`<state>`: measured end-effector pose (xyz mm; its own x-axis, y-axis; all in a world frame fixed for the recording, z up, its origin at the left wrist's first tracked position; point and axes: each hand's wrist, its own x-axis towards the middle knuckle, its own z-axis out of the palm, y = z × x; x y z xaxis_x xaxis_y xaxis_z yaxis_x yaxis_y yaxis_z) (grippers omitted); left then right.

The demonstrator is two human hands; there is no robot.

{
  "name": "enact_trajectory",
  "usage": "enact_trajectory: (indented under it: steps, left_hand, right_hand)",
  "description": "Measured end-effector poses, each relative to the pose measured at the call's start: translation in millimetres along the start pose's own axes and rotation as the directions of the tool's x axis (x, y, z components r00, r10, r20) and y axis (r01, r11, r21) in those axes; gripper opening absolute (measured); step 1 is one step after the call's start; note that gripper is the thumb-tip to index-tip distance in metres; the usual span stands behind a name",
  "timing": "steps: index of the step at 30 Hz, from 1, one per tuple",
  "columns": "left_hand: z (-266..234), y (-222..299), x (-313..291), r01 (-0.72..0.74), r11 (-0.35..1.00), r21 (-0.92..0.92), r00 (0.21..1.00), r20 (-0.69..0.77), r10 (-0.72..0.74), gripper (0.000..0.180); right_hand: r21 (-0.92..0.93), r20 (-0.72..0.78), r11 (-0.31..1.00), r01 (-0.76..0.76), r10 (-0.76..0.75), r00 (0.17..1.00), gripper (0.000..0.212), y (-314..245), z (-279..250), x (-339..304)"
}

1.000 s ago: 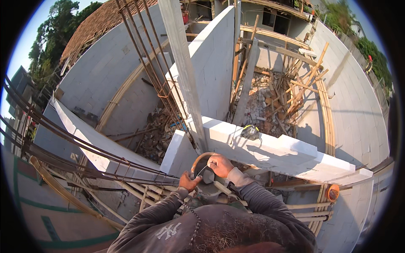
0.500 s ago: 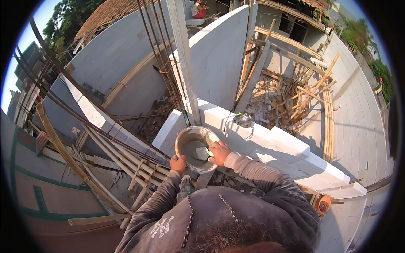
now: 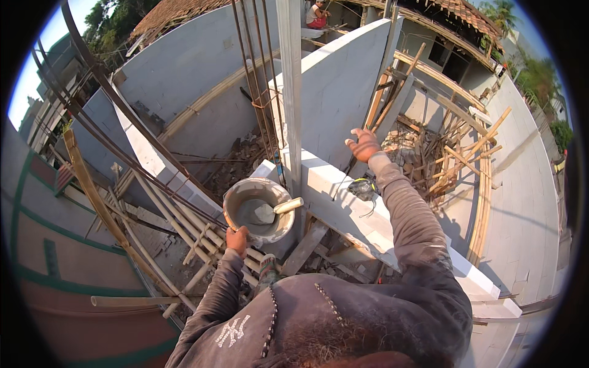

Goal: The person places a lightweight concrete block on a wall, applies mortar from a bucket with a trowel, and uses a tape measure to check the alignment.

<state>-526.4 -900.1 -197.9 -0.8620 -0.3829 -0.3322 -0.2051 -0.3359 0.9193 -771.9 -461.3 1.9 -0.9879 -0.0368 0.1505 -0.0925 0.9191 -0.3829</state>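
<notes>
My left hand (image 3: 236, 240) is closed on the near-left rim of a round, mortar-smeared bucket (image 3: 250, 191). Grey mortar lies inside it. A trowel rests in the bucket, its pale handle (image 3: 288, 205) leaning over the right rim and its blade down in the mortar. Away from the bucket, my right hand (image 3: 365, 145) is stretched forward above the white block wall, empty, with its fingers apart. Just below that hand, on the wall top, sits a small dark bundle (image 3: 362, 189) with yellow-green edging and a thin cord.
A pale upright post (image 3: 289, 92) and rusty rebar (image 3: 261, 92) rise behind the bucket. The low white block wall (image 3: 380, 230) runs to the right. Bamboo poles (image 3: 178, 227) lie at left. Scrap wood (image 3: 457, 156) fills the far bay. A person (image 3: 317, 15) sits far back.
My right hand has let go of the trowel and bucket and reached forward and right over the wall. The bucket, in my left hand, has shifted left, and the trowel handle leans on its rim.
</notes>
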Motion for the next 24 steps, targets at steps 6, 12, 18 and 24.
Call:
enact_trajectory:
  steps: [6,12,18,24]
  left_hand:
    - [-17.9,-42.6,-31.9,0.207,0.976,-0.072,0.966,-0.141,-0.215,0.027]
    - [26.3,-42.3,-66.4,0.432,0.879,-0.201,0.892,-0.052,-0.45,0.035]
    - [-70.3,-134.5,-60.0,0.108,0.911,0.399,0.981,0.105,-0.162,0.036]
    - [-28.2,-111.6,-76.3,-0.069,0.837,0.543,0.973,0.221,-0.063,0.05]
  right_hand:
    - [0.967,0.113,0.209,-0.145,0.159,0.981,0.056,-131.3,93.2,-60.6]
    - [0.797,0.602,0.386,-0.465,-0.432,0.672,0.057,-218.1,133.1,-102.1]
    - [0.685,0.693,0.56,-0.467,-0.698,0.18,0.06,-296.7,124.3,-145.7]
    - [0.709,0.603,0.661,-0.243,-0.748,-0.277,0.062,-302.5,115.0,-207.3]
